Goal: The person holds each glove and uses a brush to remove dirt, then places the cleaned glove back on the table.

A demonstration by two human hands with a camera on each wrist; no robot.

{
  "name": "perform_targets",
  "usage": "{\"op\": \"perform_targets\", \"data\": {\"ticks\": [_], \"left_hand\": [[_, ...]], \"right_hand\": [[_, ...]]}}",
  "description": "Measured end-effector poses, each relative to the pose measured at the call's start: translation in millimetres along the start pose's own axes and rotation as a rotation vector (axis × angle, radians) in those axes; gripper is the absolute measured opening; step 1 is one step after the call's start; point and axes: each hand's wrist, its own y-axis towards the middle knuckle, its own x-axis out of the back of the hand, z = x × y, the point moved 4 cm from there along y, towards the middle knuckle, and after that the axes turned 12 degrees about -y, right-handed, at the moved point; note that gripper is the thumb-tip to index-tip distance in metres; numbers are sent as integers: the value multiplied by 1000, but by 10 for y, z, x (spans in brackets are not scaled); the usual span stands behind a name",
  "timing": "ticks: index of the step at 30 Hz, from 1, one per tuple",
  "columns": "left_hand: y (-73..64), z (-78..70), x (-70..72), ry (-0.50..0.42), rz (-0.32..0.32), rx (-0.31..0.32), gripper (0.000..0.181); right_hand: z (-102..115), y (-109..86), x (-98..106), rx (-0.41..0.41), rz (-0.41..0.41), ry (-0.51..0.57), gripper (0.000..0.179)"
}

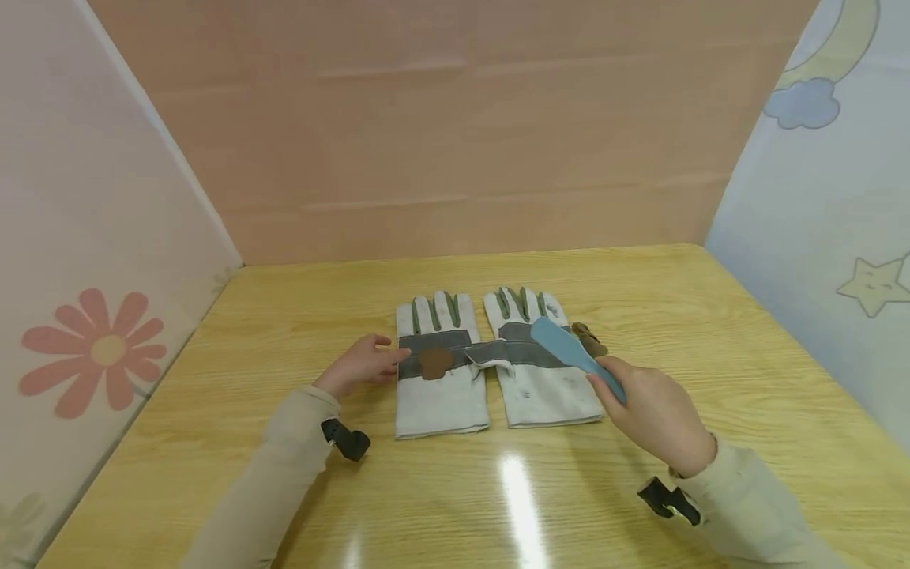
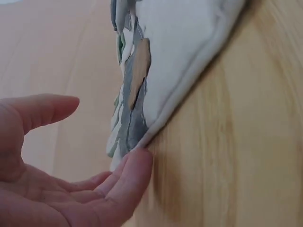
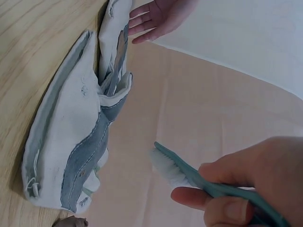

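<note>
My right hand (image 1: 657, 415) grips a blue brush (image 1: 562, 344) by its handle, above the right-hand work glove (image 1: 547, 395). White bristles (image 3: 166, 166) show under the brush head in the right wrist view. Both gloves are white canvas with grey bands and green between the fingers, lying flat with fingers pointing away. A flat brown patch (image 1: 435, 363) lies on the grey band of the left-hand glove (image 1: 441, 407). Beside that glove is my left hand (image 1: 361, 363), its fingers loosely extended and fingertips (image 2: 139, 158) right at the glove's edge.
A small brown lump (image 1: 589, 340) sits at the right glove's outer side, partly behind the brush and right hand. The wooden table (image 1: 313, 300) meets an orange-brown back wall (image 1: 455, 158), with printed panels at left and right. Each sleeve carries a small black wrist camera (image 1: 346, 439).
</note>
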Motion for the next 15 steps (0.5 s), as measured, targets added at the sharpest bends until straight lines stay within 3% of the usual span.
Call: {"op": "perform_targets", "data": {"ticks": [7, 11, 15], "left_hand": [[93, 46, -51, -168, 2, 35, 61], [128, 72, -132, -174, 33, 10, 48], [96, 56, -211, -172, 65, -35, 49]], "right_hand": [[9, 5, 6, -3, 6, 2, 20], [12, 3, -2, -4, 10, 4, 21], [9, 8, -3, -5, 13, 9, 21]]}}
